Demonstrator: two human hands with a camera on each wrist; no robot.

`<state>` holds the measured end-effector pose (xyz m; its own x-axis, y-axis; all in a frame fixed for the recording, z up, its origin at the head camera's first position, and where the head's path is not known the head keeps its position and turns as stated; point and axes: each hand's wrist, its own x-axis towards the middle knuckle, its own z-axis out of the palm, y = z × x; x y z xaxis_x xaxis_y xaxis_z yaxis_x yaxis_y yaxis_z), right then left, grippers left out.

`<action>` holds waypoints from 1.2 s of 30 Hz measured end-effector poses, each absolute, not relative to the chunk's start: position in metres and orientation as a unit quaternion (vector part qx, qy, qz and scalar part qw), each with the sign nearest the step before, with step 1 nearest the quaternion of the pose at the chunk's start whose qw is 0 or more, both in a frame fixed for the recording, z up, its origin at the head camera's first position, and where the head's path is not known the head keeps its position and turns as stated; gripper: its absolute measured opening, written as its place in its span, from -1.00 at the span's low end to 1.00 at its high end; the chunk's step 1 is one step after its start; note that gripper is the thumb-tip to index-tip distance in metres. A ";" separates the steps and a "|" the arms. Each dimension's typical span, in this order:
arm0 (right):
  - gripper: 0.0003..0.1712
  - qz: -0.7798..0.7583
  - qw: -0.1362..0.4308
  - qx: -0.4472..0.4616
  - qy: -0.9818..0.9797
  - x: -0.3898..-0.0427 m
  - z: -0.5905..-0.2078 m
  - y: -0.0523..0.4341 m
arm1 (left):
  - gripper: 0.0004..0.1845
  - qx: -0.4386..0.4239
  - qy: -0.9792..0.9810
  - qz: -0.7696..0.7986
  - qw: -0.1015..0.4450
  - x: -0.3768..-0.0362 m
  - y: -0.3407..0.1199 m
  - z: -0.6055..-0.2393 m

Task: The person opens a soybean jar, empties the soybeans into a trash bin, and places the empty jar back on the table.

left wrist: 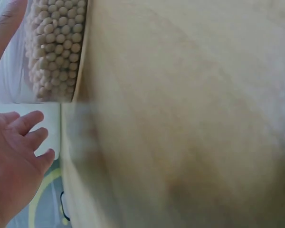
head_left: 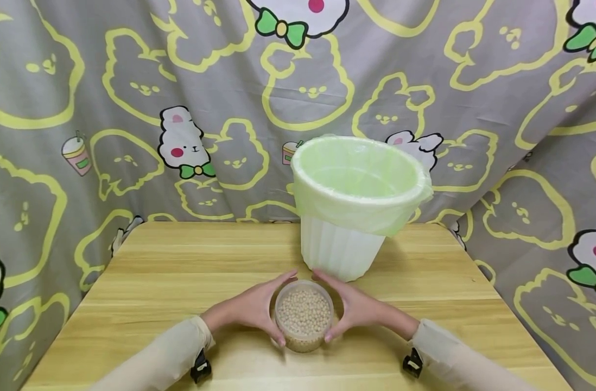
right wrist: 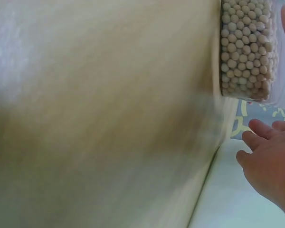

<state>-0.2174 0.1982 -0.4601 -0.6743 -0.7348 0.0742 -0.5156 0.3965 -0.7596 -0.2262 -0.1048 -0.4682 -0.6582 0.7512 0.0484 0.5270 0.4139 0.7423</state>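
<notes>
**Two hands cup a tub of pale beans on the desk**

A small round clear plastic container (head_left: pixel 304 316) stands upright on the desk (head_left: pixel 181 260), near its front edge and about midway across. It has no lid on, and it is filled nearly to the brim with small round beige beans (head_left: pixel 304 310), all much the same size and colour. In the wrist views the beans (left wrist: pixel 54 47) show through the see-through wall, packed tight from base to top.

The left hand (head_left: pixel 251 308) lies against the container's left side and the right hand (head_left: pixel 357 307) against its right side. The fingers of both curve round the wall, with fingertips meeting it at the front and back, so the tub is held between the two palms while its base rests on the desk. In the left wrist view the thumb and fingers (left wrist: pixel 31 133) look spread and relaxed rather than clenched.

Just behind the container, close to the fingertips, stands a white ribbed waste bin (head_left: pixel 339 252) lined with a pale green bag (head_left: pixel 361 187) folded over its rim. The desk is light wood grain. Behind and around it hangs a grey curtain (head_left: pixel 132 81) printed with yellow-outlined cartoon animals. Both forearms wear cream sleeves (head_left: pixel 166 358).
</notes>
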 end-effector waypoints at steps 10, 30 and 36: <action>0.51 -0.396 0.169 -0.363 0.827 -0.219 -0.461 0.195 | 0.53 0.399 0.806 0.405 0.162 -0.227 -0.098 -0.477; 0.21 -0.469 0.180 -0.376 0.779 -0.226 -0.464 0.190 | 0.28 0.391 0.779 0.470 0.140 -0.233 -0.093 -0.480; 0.22 -0.473 0.131 -0.378 0.785 -0.230 -0.447 0.189 | 0.26 0.405 0.745 0.512 0.136 -0.238 -0.095 -0.460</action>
<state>-0.2295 0.1887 -0.4469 -0.6793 -0.7180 0.1520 -0.4693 0.2658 -0.8421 -0.2379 -0.0950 -0.4601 -0.6349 0.7429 0.2119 0.4644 0.1478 0.8732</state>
